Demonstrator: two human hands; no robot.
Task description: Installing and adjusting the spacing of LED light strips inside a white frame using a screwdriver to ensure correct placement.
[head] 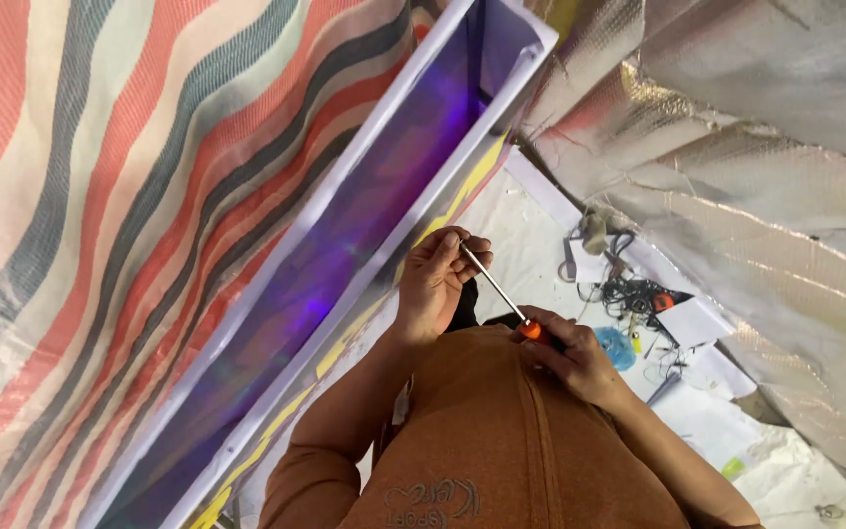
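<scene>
A: Screwdriver [501, 291] spec?
B: Bare metal shaft, thin, bright and smooth. Handle is glossy orange plastic, mostly hidden in the right hand [570, 358].
A: Long box [345, 264] left of the screwdriver?
B: Smooth white frame, looks like plastic or coated metal, can't tell which. Inner face is glossy, with a purple sheen.
A: Beyond the box?
B: Woven tarp [119, 196], striped, coarse weave, matt.
A: Right of the screwdriver?
B: Foil sheet [736, 127], silver, crinkled, shiny. Below it white sheeting [531, 225], matt, a bit grubby.
A: Clothing?
B: Brown shirt [501, 441], soft matt cloth.
</scene>
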